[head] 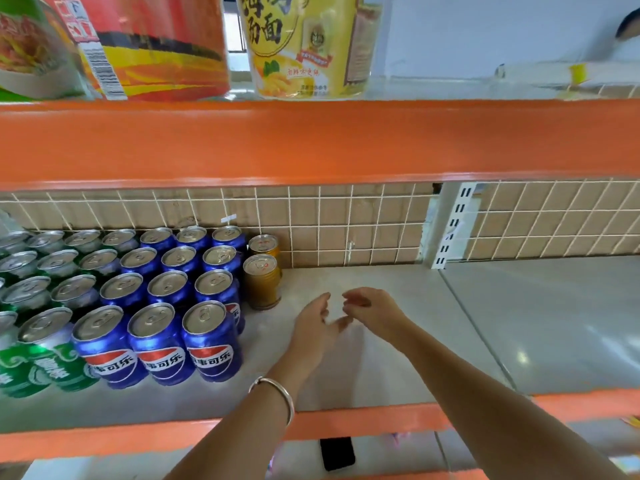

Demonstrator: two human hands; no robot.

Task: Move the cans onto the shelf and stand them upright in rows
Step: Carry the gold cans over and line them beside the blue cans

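Note:
Several blue cans [211, 341] stand upright in rows on the left of the grey shelf [381, 358], with green and silver cans [45, 355] further left. Two gold cans [262, 282] stand one behind the other at the right end of the rows, near the tiled back. My left hand [317, 327] and my right hand [372, 308] hover over the bare shelf just right of the gold cans. Both hands hold nothing, their fingers loosely apart and almost touching each other. A silver bracelet circles my left wrist.
An orange shelf edge [311, 140] hangs overhead, carrying large noodle tubs [301, 46]. A white slotted upright [453, 226] divides the tiled back wall. The orange front lip [346, 427] runs below my arms. A dark phone-like object [337, 453] lies on the lower level.

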